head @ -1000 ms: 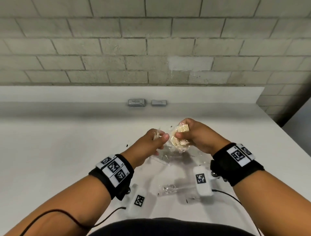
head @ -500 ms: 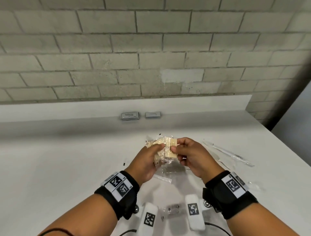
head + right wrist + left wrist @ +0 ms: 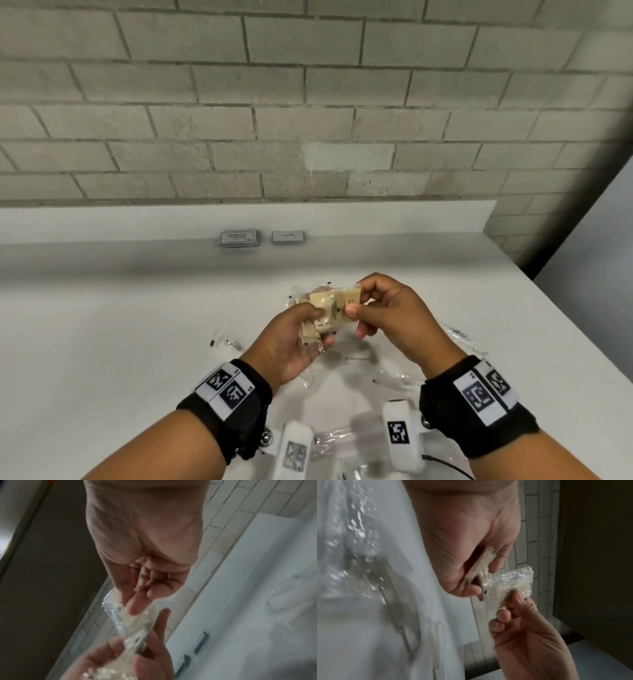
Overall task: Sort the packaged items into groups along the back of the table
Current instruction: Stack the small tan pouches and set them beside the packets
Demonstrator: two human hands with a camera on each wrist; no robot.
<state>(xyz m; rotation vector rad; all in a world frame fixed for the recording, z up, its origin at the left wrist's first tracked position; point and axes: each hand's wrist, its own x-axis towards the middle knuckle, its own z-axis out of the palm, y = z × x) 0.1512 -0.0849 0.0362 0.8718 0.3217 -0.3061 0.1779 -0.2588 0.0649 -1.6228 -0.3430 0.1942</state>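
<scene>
Both hands hold a small stack of cream packets in clear wrap (image 3: 334, 308) above the middle of the white table (image 3: 120, 342). My left hand (image 3: 320, 329) grips the stack from below, thumb on top. My right hand (image 3: 356, 298) pinches the right edge of the top packet between thumb and forefinger. In the left wrist view the left hand (image 3: 484, 574) clamps the packets (image 3: 481, 563) while the right hand (image 3: 513, 608) pinches a crinkled clear packet (image 3: 510, 584). The right wrist view shows the right hand (image 3: 142, 601) on the clear wrap (image 3: 116, 612), with the left hand (image 3: 137, 655) below.
Two low stacks of grey packets (image 3: 239, 238) (image 3: 288, 237) lie side by side against the table's back rim. Loose clear-wrapped items lie at the left (image 3: 226, 342), the right (image 3: 462, 335) and near the front (image 3: 332, 438). The table's right edge runs diagonally by a dark gap.
The left hand has joined the right on the cream packets and now carries the stack. The right hand has shifted from a full grip to a pinch on the top packet's edge.
</scene>
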